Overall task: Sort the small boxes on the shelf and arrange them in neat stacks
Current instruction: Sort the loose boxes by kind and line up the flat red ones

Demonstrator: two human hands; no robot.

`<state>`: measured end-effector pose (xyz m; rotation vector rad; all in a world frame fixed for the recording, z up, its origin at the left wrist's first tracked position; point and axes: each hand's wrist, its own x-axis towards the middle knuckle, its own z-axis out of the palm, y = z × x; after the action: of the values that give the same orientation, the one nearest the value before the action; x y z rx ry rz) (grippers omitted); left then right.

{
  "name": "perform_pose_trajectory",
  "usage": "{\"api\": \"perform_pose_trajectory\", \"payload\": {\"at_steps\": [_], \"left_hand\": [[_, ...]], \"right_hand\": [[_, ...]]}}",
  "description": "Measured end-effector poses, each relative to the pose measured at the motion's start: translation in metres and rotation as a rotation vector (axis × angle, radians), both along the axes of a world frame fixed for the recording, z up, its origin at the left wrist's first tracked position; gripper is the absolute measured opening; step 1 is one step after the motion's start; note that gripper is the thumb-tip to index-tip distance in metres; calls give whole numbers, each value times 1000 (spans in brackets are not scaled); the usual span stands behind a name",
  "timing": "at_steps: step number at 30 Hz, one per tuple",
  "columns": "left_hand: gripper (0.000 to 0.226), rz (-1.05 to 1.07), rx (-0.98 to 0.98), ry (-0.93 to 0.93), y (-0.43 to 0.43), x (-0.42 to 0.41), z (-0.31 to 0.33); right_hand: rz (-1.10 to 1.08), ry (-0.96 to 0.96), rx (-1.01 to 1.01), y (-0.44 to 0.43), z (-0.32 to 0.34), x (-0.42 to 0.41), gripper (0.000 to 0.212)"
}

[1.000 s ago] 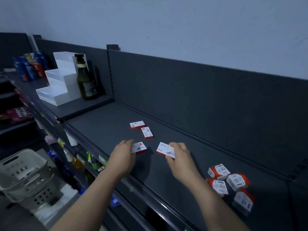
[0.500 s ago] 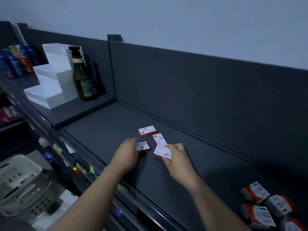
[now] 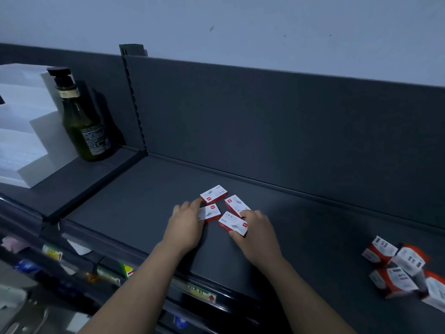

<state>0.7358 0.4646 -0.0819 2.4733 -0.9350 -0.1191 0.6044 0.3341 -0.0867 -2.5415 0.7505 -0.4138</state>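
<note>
- At the near edge, two bare forearms reach forward over the front lip of a dark grey metal shelf (image 3: 144,213). Blurred yellow and green price labels (image 3: 199,291) run along that lip.
- Low on the left, lower shelves hold goods too blurred to make out.
- On the right, well apart from the hands, a loose heap of orange-and-white wrapped packets (image 3: 397,263) lies on the shelf.
- The left hand (image 3: 185,227) lies palm down. Its fingers are fairly straight and close together, resting on the near-left part of a small red-and-white cardboard box (image 3: 211,212) that lies flat. The thumb is hidden.
- The right hand (image 3: 257,235) pinches a second red-and-white box (image 3: 232,224), marked "24/6", between the thumb at its near edge and the forefinger at its far edge. Whether it is lifted off the shelf cannot be told.
- Just beyond, a third box (image 3: 234,203) lies flat, its near end hidden behind the pinched one.
- A fourth box (image 3: 213,194) lies farthest back, just beside the left forefinger's tip. All four sit close together mid-shelf.
- Farther left, on a slightly higher neighbouring section, a dark green bottle with a black pump top (image 3: 84,121) stands upright beside a white plastic stepped display riser (image 3: 21,131).
- Behind everything rises a dark grey back panel (image 3: 265,128), split by a slotted upright post (image 3: 134,104).
- Farthest off is a pale blue-grey wall (image 3: 216,25) with a few small marks.
</note>
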Motion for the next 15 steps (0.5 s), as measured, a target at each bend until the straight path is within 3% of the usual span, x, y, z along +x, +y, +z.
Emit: {"api": "perform_pose_trajectory", "payload": {"at_steps": [7, 15], "left_hand": [[29, -112, -150, -139, -5, -16, 18], [25, -368, -236, -203, -40, -66, 40]], "right_hand": [[-76, -77, -31, 2, 9, -25, 38], [-261, -74, -164, -12, 22, -97, 43]]}}
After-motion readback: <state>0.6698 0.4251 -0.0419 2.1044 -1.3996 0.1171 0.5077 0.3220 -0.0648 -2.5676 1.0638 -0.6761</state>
